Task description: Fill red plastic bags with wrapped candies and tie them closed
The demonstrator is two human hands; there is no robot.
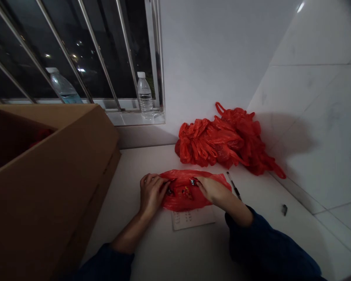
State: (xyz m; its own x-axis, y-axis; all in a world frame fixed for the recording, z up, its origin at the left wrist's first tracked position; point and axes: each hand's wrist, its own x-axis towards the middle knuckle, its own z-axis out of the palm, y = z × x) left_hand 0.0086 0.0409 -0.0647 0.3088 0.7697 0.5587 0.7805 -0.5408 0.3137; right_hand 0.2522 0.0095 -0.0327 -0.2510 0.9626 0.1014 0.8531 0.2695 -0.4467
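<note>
A flattened red plastic bag [183,193] lies on the white counter [160,249], with its lower edge overlapping a printed paper sheet [193,217]. My left hand [153,193] grips the bag's left end. My right hand [212,190] lies across its right part, fingertips gathering the plastic beside a small dark patterned item [192,182]. More small colourful items [187,192] show through or lie on the red plastic; I cannot tell which. Just past my right fingers, a black pen [234,186] rests on the counter.
A heap of red plastic bags [225,140] lies behind my hands against the tiled wall [316,101]. A large cardboard box [46,175] fills the left side. Two water bottles [144,93] stand along the barred window's sill [134,118]. A small dark object [284,209] sits at the right.
</note>
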